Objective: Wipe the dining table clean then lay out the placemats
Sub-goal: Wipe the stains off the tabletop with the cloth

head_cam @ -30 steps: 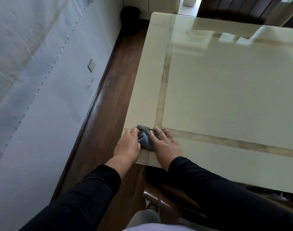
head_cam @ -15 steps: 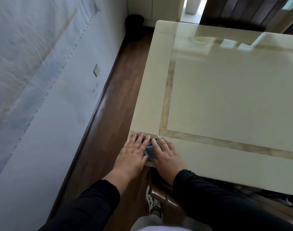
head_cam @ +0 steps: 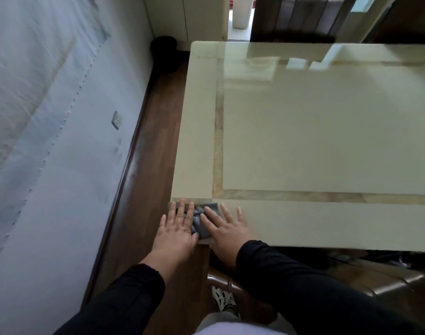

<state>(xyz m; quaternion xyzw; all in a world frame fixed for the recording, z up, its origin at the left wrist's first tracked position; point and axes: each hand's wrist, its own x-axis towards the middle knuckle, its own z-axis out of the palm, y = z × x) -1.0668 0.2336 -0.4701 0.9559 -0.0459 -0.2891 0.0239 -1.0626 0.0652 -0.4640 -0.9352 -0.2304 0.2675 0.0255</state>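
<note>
Wiping stage: grey cloth (head_cam: 201, 222) at near left corner of desk (head_cam: 327, 146), left hand (head_cam: 176, 229) and right hand (head_cam: 224, 229) both flat on it, fingers spread, pressing. Rest of desk likely unwiped; no placemats in view, laying-out not begun

hands (head_cam: 176, 234) – 2 | cloth (head_cam: 201, 220) – 1 | table (head_cam: 327, 146) – 1 | wall socket (head_cam: 117, 120) – 1 | shoe (head_cam: 224, 302) – 1

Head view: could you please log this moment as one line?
phase: wiping | left hand + right hand: flat on grey cloth | place: table near-left corner | placemats: none visible
</note>
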